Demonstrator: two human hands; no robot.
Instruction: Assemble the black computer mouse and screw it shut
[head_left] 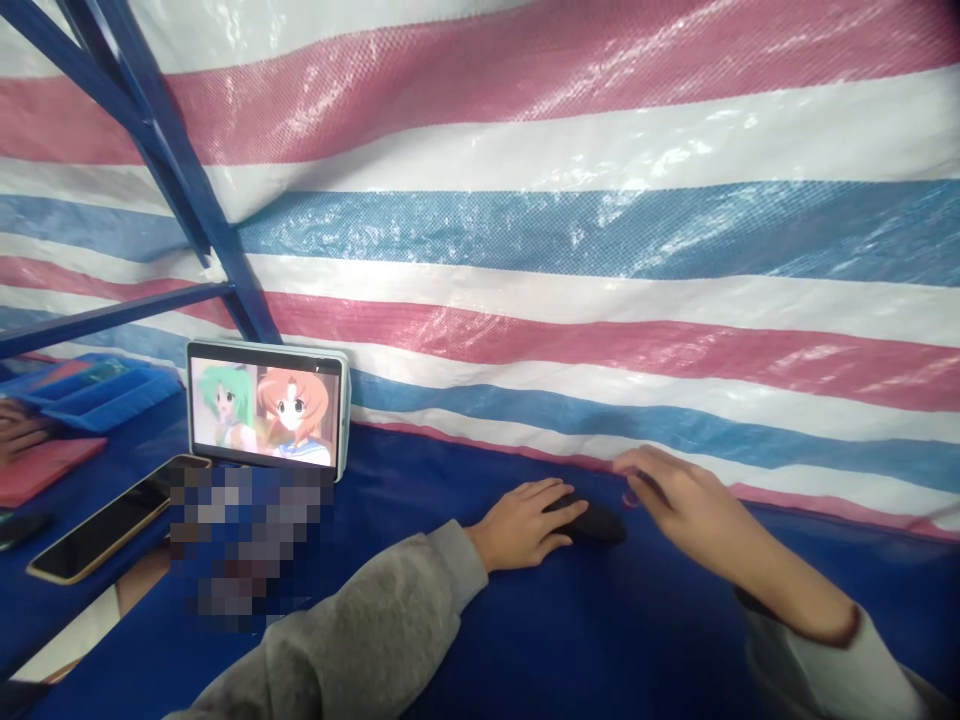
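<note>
Two hands are ours: the left hand (527, 525) lies open, fingers spread over one end of a black mouse-shaped object (606, 524) on the blue table (570, 640), while the right hand (679, 500) curls by a small pinkish thing (630, 497), whether gripping it we cannot tell. We judge the black mouse-shaped object light, stiff and slightly slippery, best held by its rounded sides.

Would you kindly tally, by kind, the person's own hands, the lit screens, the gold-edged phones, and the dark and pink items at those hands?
Own hands: 2 (left hand, right hand)
Lit screen: 1
Gold-edged phone: 1
Dark item under the left hand: 1
Pink item by the right hand, blurred: 1
Total: 6
</note>
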